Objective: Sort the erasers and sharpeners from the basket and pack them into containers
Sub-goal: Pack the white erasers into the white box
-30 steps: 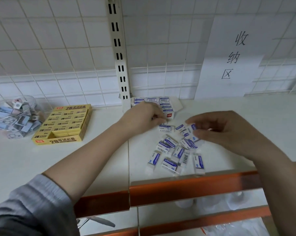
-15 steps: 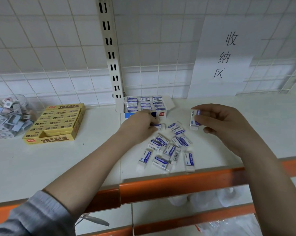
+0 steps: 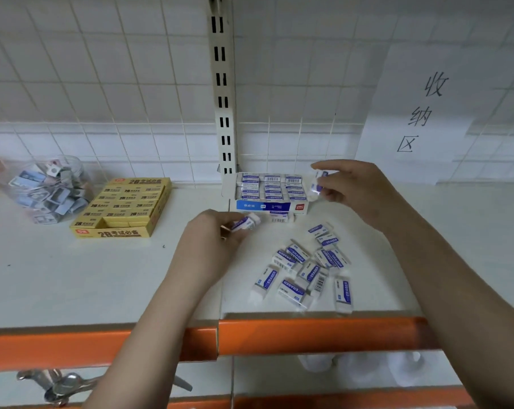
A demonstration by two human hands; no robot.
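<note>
Landmark: blue-and-white eraser box [image 3: 267, 206], open-topped, standing on the white shelf [image 3: 72, 276] at the foot of the slotted upright [image 3: 224, 113]. Right hand [image 3: 356, 190] sits at the box's right end, thumb and fingers pinching 1 wrapped eraser [image 3: 319, 184]; its long axis runs roughly upright, tilted, lower end just beside the box's right rim. So the held eraser lies box-side of the right fingertips, nearly touching the packed rows; this hand is the nearer one to the open slot, if any remains at that end, though I cannot tell whether a gap is there. Left hand [image 3: 214, 240] is in front of the box, a little to its left, fingers curled round a second eraser [image 3: 247, 223] whose long axis points up and right toward the box front; the free end pokes out past the fingertips. Judgement: right hand's eraser goes in first, needing a turn to lie flat along the rows. 1 eraser lies just in front of the box's front wall; a loose heap of erasers [image 3: 306, 270] lies in front of the box and to its right, near the shelf's orange edge [image 3: 309, 335]. Left of the box: yellow eraser box [image 3: 123, 208], nearly full; further left, clear tub of sharpeners [image 3: 49, 190].
</note>
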